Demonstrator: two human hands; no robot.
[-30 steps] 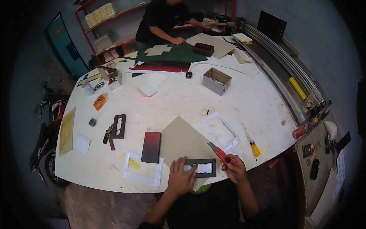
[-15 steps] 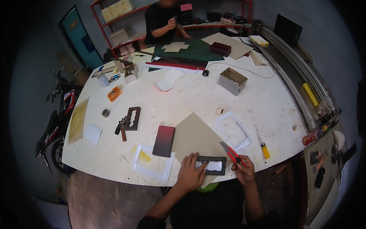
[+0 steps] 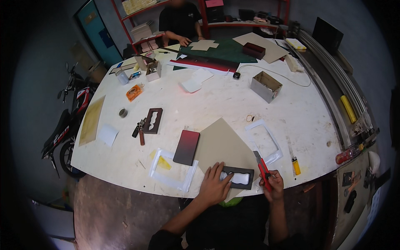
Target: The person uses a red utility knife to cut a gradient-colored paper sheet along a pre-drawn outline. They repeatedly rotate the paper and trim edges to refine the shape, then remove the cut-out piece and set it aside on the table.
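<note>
My left hand [image 3: 214,186] presses flat on the left end of a dark grey template [image 3: 239,178] with a wavy cut-out. The template lies on a tan cardboard sheet [image 3: 223,143] at the near table edge. My right hand [image 3: 273,183] grips a red utility knife [image 3: 262,167], its blade pointing away from me, just right of the template. A red-to-black card [image 3: 186,146] lies left of the cardboard.
White frames [image 3: 171,170] [image 3: 264,139] flank the cardboard on the white table [image 3: 216,100]. A yellow lighter [image 3: 296,166], a small open box [image 3: 266,86] and another dark template [image 3: 153,120] lie about. A person [image 3: 180,21] works at the far side. A motorbike [image 3: 66,125] stands left.
The view has shifted slightly. My right hand with the knife has drawn a little nearer to the template's right end; my left hand stays pressed on it.
</note>
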